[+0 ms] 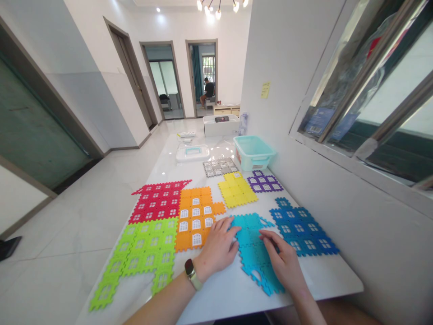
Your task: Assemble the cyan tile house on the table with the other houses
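Straight ahead at 12 o'clock, close to me, a house shape of interlocking turquoise foam tiles (257, 255) lies flat on the glossy white surface (219, 300). Its notched edges mesh, and an arched door gap sits at the end nearest me.

My left grip (218, 248) is open, its fingers spread and lying flat, with the fingertips (233, 234) touching the tiles' left edge. A smartwatch with a pale strap (191, 273) sits on that wrist, and the forearm comes in from 7 o'clock. My right grip (282, 262) rests on the tiles' right side, its fingers (267, 239) bent and close together, but I cannot tell whether they pinch anything. That forearm comes in from 5 o'clock.

An orange foam house with white windows (196, 216) lies just beside my left grip at 11 o'clock. A blue foam house (301, 230) lies just beside my right grip at 2 o'clock. Farther off at 1 o'clock, a pale aqua plastic basket (253, 151) stands on the surface.
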The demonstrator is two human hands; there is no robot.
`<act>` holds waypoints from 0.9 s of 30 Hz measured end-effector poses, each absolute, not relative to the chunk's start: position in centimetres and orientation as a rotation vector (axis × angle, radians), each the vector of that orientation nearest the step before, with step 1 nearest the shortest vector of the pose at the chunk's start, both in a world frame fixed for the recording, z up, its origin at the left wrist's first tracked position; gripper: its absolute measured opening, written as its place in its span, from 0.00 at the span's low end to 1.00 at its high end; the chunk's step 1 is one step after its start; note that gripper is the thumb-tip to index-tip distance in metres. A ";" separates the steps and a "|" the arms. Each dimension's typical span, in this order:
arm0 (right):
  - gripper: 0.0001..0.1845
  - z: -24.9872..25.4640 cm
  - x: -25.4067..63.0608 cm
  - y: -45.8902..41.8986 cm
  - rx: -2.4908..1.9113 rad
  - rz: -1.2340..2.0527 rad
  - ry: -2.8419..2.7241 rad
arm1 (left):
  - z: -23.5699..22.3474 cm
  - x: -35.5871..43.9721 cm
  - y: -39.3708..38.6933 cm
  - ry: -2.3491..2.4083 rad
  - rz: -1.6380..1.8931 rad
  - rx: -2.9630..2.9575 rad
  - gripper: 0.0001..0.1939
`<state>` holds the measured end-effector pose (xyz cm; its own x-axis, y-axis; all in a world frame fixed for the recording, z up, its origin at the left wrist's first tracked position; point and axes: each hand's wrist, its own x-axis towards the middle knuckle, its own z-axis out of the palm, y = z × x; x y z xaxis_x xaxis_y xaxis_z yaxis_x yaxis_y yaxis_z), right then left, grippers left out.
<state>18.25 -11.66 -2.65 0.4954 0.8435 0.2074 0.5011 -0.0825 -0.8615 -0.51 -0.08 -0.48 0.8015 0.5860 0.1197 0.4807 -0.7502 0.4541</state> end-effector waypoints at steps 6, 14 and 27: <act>0.18 -2.6 18.3 -11.7 -1.740 0.443 -1.142 | -0.4 -0.5 -0.1 0.800 0.357 2.590 0.23; 0.18 -2.8 18.3 -11.7 -1.733 0.434 -1.143 | -0.4 -0.5 -0.1 0.804 0.354 2.587 0.23; 0.17 -2.9 18.4 -11.6 -1.740 0.456 -1.143 | -0.3 -0.5 0.0 0.798 0.357 2.595 0.23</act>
<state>18.40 -11.65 -2.92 0.4896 0.8516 0.1869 0.4893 -0.0909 -0.8674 -0.52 -0.05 -0.35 0.8041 0.5816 0.1230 0.4791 -0.7565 0.4451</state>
